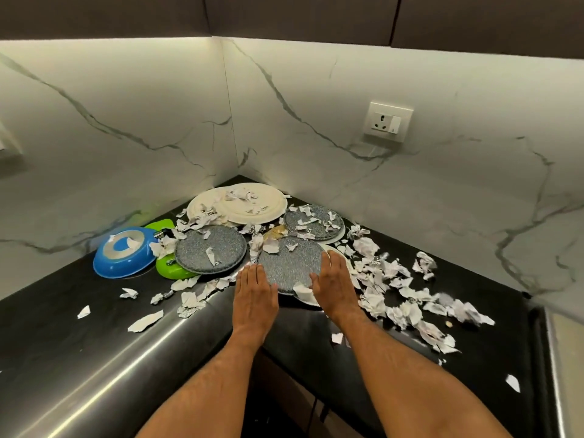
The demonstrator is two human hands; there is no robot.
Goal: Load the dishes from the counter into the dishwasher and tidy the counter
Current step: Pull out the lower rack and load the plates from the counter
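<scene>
A grey speckled plate (pixel 289 263) lies face down near the inner corner of the black counter (pixel 79 311). My left hand (pixel 254 295) is flat with straight fingers at its left edge. My right hand (pixel 335 286) is flat at its right edge, fingers straight. Two more grey speckled plates (pixel 210 249) (pixel 314 222) lie left and behind. Two cream plates (pixel 252 203) overlap at the back corner. A blue bowl (pixel 124 251) and a green dish (pixel 169 270) sit upturned at the left. Torn paper scraps (pixel 395 289) litter the dishes and counter.
Marble walls meet in a corner behind the dishes, with a socket (pixel 388 121) on the right wall. A white plate rim (pixel 308 300) shows under the near grey plate. The counter's rounded front edge (pixel 126 371) runs at lower left; a steel edge (pixel 562 358) is at far right.
</scene>
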